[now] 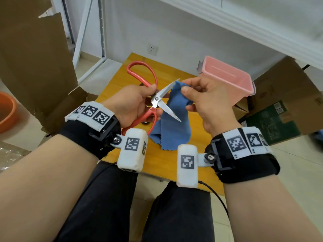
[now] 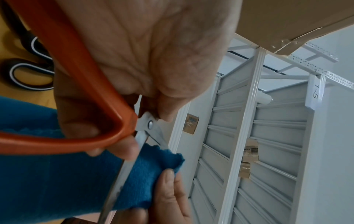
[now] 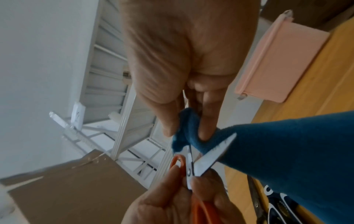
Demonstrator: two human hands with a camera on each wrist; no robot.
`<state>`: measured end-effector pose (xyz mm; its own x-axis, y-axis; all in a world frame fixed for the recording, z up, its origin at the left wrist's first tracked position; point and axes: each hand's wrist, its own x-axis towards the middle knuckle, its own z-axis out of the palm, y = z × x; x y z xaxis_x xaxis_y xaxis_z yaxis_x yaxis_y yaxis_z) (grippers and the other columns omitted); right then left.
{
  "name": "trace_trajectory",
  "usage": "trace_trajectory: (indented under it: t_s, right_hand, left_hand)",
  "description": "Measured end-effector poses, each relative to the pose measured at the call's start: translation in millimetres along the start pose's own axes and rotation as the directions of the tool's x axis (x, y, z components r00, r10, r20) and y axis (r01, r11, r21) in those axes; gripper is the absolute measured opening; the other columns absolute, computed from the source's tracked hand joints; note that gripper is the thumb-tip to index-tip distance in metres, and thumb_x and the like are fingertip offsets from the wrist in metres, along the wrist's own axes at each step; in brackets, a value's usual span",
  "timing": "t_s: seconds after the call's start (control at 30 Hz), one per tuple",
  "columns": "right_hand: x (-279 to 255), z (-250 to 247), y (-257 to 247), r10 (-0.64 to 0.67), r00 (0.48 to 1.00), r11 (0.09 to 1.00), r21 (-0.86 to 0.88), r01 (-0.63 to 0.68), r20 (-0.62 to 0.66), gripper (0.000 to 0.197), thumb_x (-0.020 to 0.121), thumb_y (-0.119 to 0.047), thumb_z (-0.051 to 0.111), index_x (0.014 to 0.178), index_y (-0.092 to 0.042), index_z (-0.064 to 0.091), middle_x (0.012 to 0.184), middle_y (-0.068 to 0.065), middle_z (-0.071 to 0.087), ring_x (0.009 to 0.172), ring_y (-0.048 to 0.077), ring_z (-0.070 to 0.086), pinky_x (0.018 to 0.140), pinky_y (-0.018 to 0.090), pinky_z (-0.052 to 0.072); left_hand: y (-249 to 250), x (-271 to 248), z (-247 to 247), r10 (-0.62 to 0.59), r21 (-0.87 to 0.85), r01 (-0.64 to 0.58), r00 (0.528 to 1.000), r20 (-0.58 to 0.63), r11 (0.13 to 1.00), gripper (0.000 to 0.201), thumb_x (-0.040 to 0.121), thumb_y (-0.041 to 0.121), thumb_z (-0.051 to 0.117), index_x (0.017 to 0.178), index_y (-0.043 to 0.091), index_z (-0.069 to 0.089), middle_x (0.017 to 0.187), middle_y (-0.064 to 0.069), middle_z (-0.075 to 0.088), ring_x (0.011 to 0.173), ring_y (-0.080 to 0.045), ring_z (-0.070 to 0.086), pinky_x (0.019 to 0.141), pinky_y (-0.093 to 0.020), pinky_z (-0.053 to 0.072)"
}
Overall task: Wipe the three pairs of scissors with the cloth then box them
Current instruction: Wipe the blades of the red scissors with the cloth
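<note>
Over table (image 1: 172, 159): scissors (image 1: 158, 100) left-held, cloth (image 1: 174, 109) right-pinched.

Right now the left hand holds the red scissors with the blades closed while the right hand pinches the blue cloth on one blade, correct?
Not quite: the red scissors are spread open, as the head view shows. The left hand does hold them, and the right hand pinches the blue cloth on the upper blade.

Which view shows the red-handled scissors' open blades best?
The head view: both blades of the red-handled scissors show tip to pivot, spread against the blue cloth. The right wrist view shows one blade broadside, the other edge-on; the left wrist view shows mostly the handle and pivot, blades partly behind cloth.
</note>
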<state>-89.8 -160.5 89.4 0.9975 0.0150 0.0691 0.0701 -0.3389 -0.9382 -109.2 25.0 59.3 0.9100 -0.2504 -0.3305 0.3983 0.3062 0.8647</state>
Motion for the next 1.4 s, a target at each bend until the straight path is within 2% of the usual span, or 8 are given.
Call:
trace_trajectory:
  t_s: [0.13, 0.37, 0.53, 0.73, 0.87, 1.03, 1.2, 1.4]
  right_hand:
    - [-3, -3, -1, 0.029, 0.999, 0.995, 0.095, -0.033, 0.044, 0.006, 0.094, -0.012, 0.069, 0.098, -0.009, 0.072, 0.092, 0.004, 0.072, 0.084, 0.013, 0.071, 0.068, 0.024, 0.057]
    - [-9, 6, -11, -0.109, 0.963, 0.984, -0.113, 0.140, 0.249, 0.012, 0.094, -0.009, 0.066, 0.096, -0.012, 0.078, 0.094, 0.002, 0.076, 0.089, 0.014, 0.072, 0.074, 0.024, 0.058]
    - [-14, 11, -9, -0.126, 0.947, 0.944, -0.258, 0.206, 0.297, 0.011, 0.090, -0.015, 0.072, 0.090, -0.023, 0.079, 0.087, -0.008, 0.076, 0.087, 0.010, 0.072, 0.088, 0.038, 0.058]
    - [-20, 15, -13, -0.102, 0.936, 0.934, -0.291, 0.207, 0.338, 0.010, 0.090, -0.021, 0.073, 0.084, -0.016, 0.078, 0.081, -0.004, 0.076, 0.082, 0.015, 0.072, 0.083, 0.046, 0.059]
    - [-24, 18, -8, -0.044, 0.957, 0.987, -0.134, 0.085, 0.287, 0.010, 0.086, -0.006, 0.075, 0.085, -0.008, 0.066, 0.076, 0.006, 0.074, 0.073, 0.021, 0.075, 0.075, 0.040, 0.062]
    - [-28, 25, 0, -0.005, 0.980, 0.998, -0.054, 0.016, 0.197, 0.022, 0.080, -0.016, 0.081, 0.081, -0.007, 0.061, 0.083, 0.020, 0.074, 0.080, 0.035, 0.075, 0.075, 0.057, 0.060]
    - [-39, 24, -2, 0.044, 0.971, 0.997, 0.049, -0.057, 0.236, 0.017, 0.092, -0.015, 0.072, 0.087, 0.000, 0.065, 0.067, 0.006, 0.074, 0.062, 0.015, 0.069, 0.058, 0.024, 0.055]
    - [-55, 25, -2, 0.082, 0.930, 0.992, 0.065, -0.112, 0.358, 0.004, 0.095, -0.006, 0.064, 0.091, -0.007, 0.065, 0.072, 0.007, 0.072, 0.069, 0.022, 0.069, 0.063, 0.033, 0.058]
  left_hand:
    - [2, -5, -5, 0.010, -0.075, -0.005, 0.998, 0.067, 0.997, 0.043, 0.104, 0.028, 0.038, 0.095, 0.009, 0.075, 0.113, -0.018, 0.056, 0.066, -0.024, 0.060, 0.072, -0.039, 0.053]
    - [3, -10, 1, -0.017, -0.033, 0.018, 0.999, 0.044, 0.999, 0.032, 0.105, 0.030, 0.036, 0.095, 0.010, 0.060, 0.079, -0.007, 0.063, 0.062, -0.020, 0.061, 0.073, -0.039, 0.051]
    - [6, -13, 4, 0.046, 0.034, -0.047, 0.999, 0.011, 0.998, 0.024, 0.105, 0.021, 0.041, 0.095, 0.007, 0.058, 0.077, -0.007, 0.064, 0.062, -0.018, 0.060, 0.064, -0.033, 0.054]
    - [5, -11, 6, 0.055, 0.136, -0.050, 0.998, -0.028, 0.989, 0.020, 0.104, 0.018, 0.043, 0.109, 0.001, 0.054, 0.075, -0.008, 0.064, 0.057, -0.017, 0.059, 0.061, -0.032, 0.052]
    - [5, -12, 7, 0.121, 0.221, -0.106, 0.991, -0.054, 0.969, 0.022, 0.104, 0.017, 0.045, 0.100, 0.000, 0.058, 0.076, -0.011, 0.065, 0.056, -0.018, 0.063, 0.055, -0.029, 0.052]
    - [6, -16, 5, 0.171, 0.297, -0.151, 0.984, -0.045, 0.943, 0.023, 0.102, 0.020, 0.053, 0.091, 0.002, 0.061, 0.082, -0.018, 0.069, 0.061, -0.021, 0.067, 0.053, -0.024, 0.054]
    - [6, -23, 9, 0.221, 0.351, -0.195, 0.975, -0.033, 0.916, 0.024, 0.102, 0.020, 0.053, 0.083, 0.006, 0.059, 0.067, -0.008, 0.069, 0.057, -0.018, 0.067, 0.055, -0.028, 0.052]
    - [-4, -32, 12, 0.237, 0.411, -0.190, 0.969, -0.067, 0.892, 0.034, 0.101, 0.017, 0.054, 0.103, -0.017, 0.057, 0.068, -0.016, 0.064, 0.049, -0.020, 0.062, 0.049, -0.029, 0.053]
